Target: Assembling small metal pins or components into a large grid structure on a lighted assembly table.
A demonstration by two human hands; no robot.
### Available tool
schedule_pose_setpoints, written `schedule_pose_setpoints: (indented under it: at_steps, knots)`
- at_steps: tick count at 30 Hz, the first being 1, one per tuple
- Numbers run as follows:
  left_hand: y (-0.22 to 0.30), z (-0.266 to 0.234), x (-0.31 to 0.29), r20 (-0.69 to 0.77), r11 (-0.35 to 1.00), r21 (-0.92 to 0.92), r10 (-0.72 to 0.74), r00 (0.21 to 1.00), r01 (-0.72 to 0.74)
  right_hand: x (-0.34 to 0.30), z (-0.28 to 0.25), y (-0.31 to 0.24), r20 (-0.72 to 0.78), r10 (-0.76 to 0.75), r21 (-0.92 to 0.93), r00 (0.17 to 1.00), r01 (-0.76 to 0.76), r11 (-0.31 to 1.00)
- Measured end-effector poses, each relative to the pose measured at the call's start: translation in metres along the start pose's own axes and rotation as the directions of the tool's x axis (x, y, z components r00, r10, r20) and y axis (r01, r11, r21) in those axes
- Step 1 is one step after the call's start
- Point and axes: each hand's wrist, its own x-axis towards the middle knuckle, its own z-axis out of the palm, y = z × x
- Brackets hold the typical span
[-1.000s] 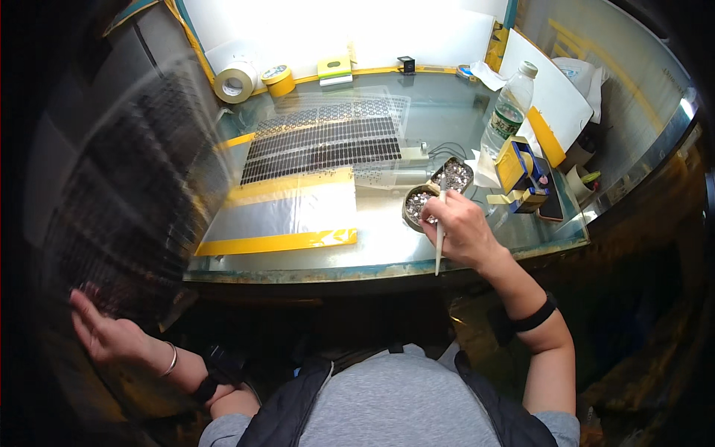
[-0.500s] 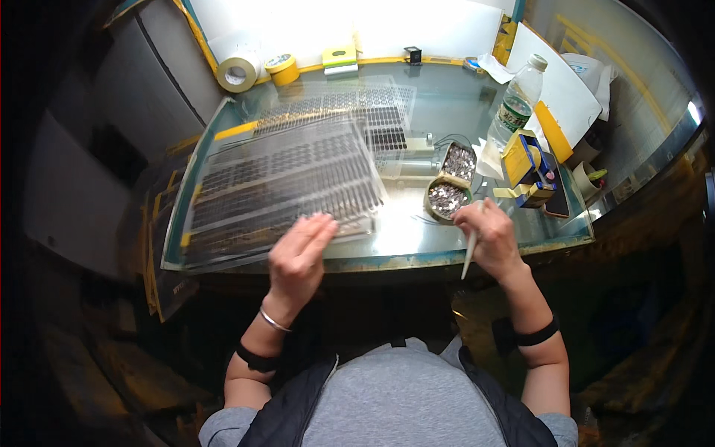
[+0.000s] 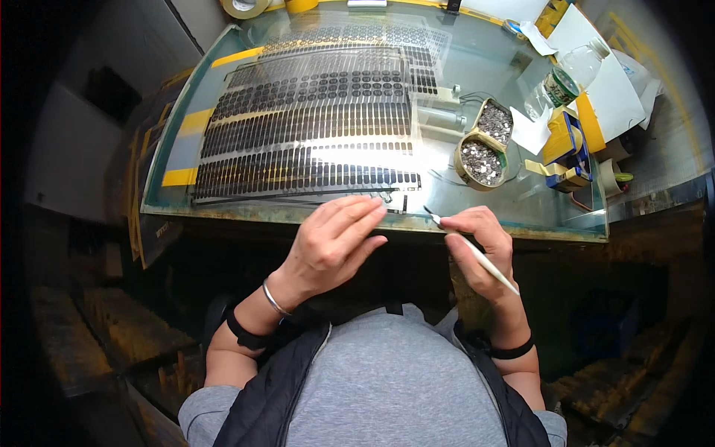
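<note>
A backlit glass counter (image 3: pixel 477 59) with a greenish rim fills the upper picture, dark floor around it. On it lies a large thin clear sheet (image 3: pixel 313 127) carrying rows of small dark patches, its near edge just at the counter's front rim. The left hand (image 3: pixel 331 242) rests with its fingers extended on that near edge, flat and loosely spread, pinching nothing that can be made out. The right hand (image 3: pixel 477 238) holds a slim white pen-like tool (image 3: pixel 469 249) in a narrow writing grip, tip pointing toward the sheet's near right corner. Just behind stand two round tubs of small grey pieces (image 3: pixel 484 145). The sheet looks light, floppy and slippery on glass; it is probably best pressed flat or lifted by a bare margin, sparing the patches.
</note>
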Motion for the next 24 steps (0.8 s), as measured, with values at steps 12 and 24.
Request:
schedule_pose_setpoints:
  at_steps: [12, 24]
  knots:
    - [0.008, 0.016, 0.0, 0.005, 0.995, 0.098, 0.003, 1.0, -0.003, 0.009, 0.016, 0.001, 0.097, -0.126, -0.155, 0.987, 0.14, 0.978]
    - [0.01, 0.018, 0.001, 0.043, 0.994, 0.105, -0.011, 0.999, 0.007, 0.005, 0.028, 0.006, 0.034, -0.117, -0.184, 0.993, 0.121, 0.976]
